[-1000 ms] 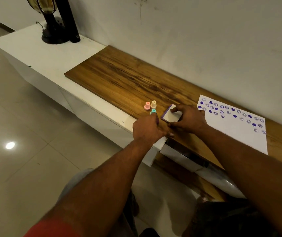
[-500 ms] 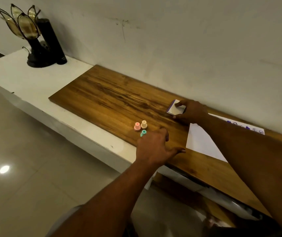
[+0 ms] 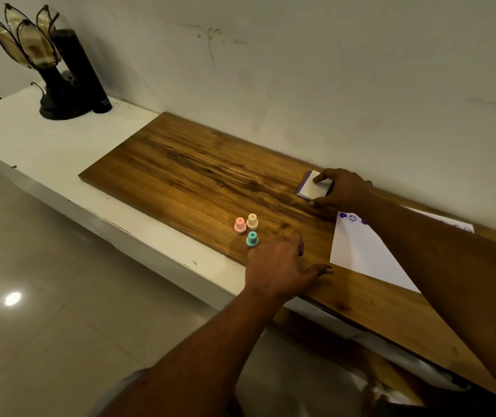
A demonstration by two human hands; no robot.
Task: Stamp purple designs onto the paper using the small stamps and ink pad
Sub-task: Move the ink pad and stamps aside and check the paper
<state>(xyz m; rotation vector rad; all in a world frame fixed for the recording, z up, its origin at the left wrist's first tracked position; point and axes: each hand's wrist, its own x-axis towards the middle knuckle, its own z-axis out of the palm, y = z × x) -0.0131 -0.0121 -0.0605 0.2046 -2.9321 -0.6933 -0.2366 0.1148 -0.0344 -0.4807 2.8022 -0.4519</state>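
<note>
1. The ink pad [image 3: 315, 188], a small white case with a purple edge, lies shut at centre right of the frame, near the wall, with the right hand [image 3: 341, 191] on it: fingers curl over its top and the thumb lies at its near side, so the hand grips the case.
2. The paper [image 3: 361, 254] lies just below and to the right of the pad on the wooden counter [image 3: 198, 176]; the right forearm crosses it and hides most of it. Along its upper edge a few purple stamped marks [image 3: 352, 218] show, among them a smiley face; the lower part is bare white.
3. Three small stamps stand upright in a close cluster at mid-frame, left of the paper: a pink stamp [image 3: 240, 225], a cream stamp [image 3: 252, 221] and a teal stamp [image 3: 252, 239].
4. The left hand [image 3: 280, 266] rests palm down with fingers spread on the counter's near edge, just right of the teal stamp, holding nothing.
5. Judgement: the step in hand looks like placing or steadying the pad; no stamp is being inked. The next move likely calls for opening the case, then pinching one stamp by its narrow top and pressing it on the ink.
6. At upper left, a dark petal-shaped lamp [image 3: 39, 64] and a black cylinder [image 3: 81, 70] stand on the white ledge [image 3: 45, 145].
</note>
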